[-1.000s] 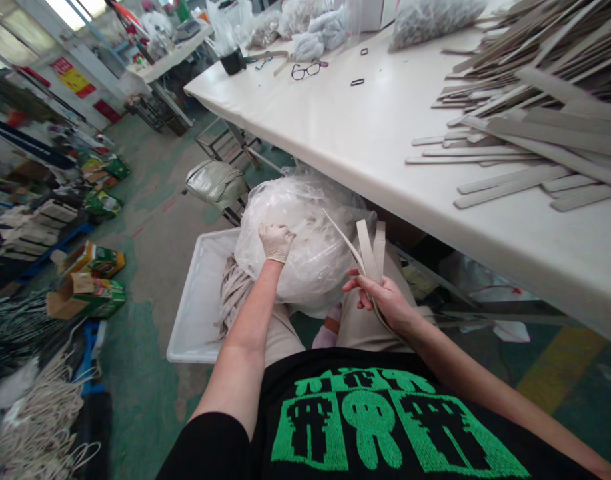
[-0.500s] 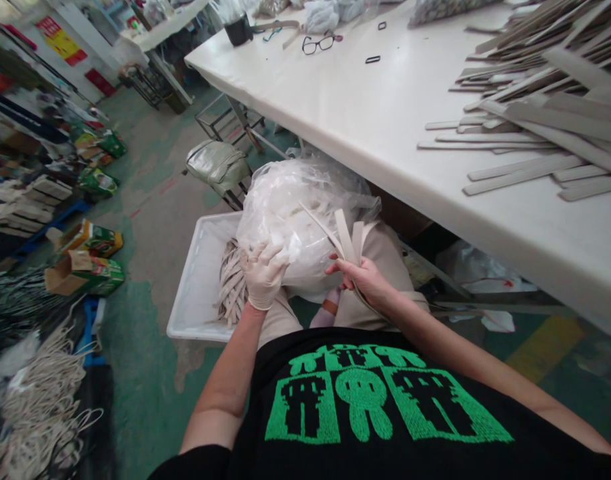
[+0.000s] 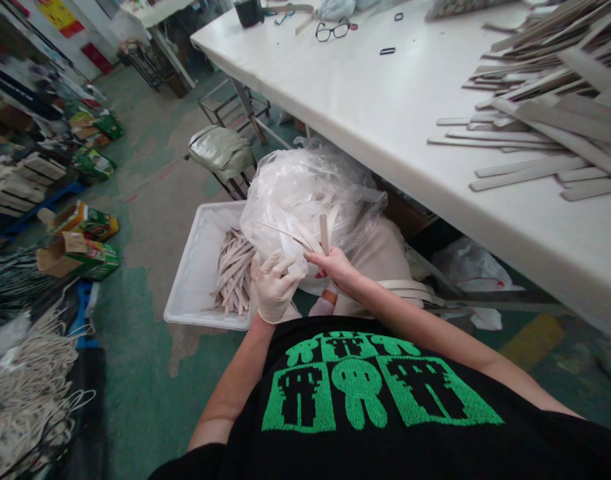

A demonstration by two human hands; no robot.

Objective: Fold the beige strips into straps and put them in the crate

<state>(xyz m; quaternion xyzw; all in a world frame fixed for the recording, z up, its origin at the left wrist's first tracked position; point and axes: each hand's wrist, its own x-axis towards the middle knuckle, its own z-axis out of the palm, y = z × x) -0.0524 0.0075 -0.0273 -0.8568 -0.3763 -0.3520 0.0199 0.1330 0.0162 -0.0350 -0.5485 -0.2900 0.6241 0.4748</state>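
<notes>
My right hand [image 3: 332, 265], bare, is closed around several beige flat straps [image 3: 326, 233]; their ends fan out above the fingers and longer tails trail behind the wrist over my leg. My left hand [image 3: 276, 285] wears a pale glove and is open, its fingers curved and apart, beside the lower edge of a clear plastic bag [image 3: 280, 177]. Pale pieces fill that bag, which rests at my lap. Close to the left hand, a white plastic bin [image 3: 188, 267] holds a heap of short beige strips [image 3: 234, 270].
A long white table [image 3: 365, 87] carries a pile of beige straps [image 3: 550, 127], eyeglasses [image 3: 332, 31] and two small black buckles. A padded stool [image 3: 220, 152] stands beyond the bin. Green cartons [image 3: 80, 253] and coiled cords [image 3: 30, 393] lie at left.
My right hand has moved left with the straps, closer to my left hand. The gloved hand has shifted slightly right and down. The whole view has also shifted a little.
</notes>
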